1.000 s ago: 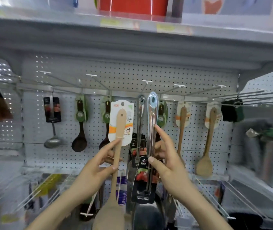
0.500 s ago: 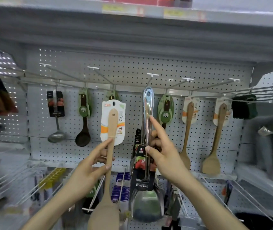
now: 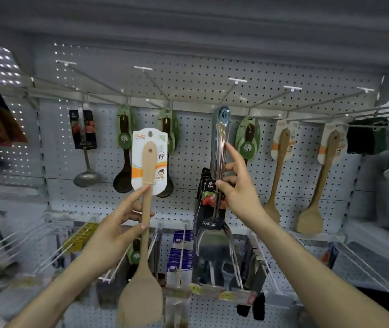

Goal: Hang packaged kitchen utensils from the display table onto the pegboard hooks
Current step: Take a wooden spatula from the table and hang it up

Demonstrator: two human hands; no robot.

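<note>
The left hand (image 3: 117, 230) grips the handle of a wooden spatula (image 3: 141, 301) between thumb and fingers, with the forefinger stretched up to the lower edge of its white card (image 3: 139, 166). The spatula stands nearly upright, blade down, in front of the pegboard (image 3: 188, 79) and not on any hook.

The right hand (image 3: 238, 192) pinches the handle of a steel turner (image 3: 220, 138) between the thumb and curled fingers, and its forefinger points up along the handle. The turner is upright too, with a black card (image 3: 208, 216) around its lower shaft. Its ringed top sits just under the rail, near the base of 1 long hook (image 3: 230, 92). I cannot tell whether the ring is on that hook.

On the board behind hang a metal ladle (image 3: 86, 177), a dark spoon (image 3: 122, 181) on a green card, and at the right a pale wooden spoon (image 3: 310, 218).
</note>
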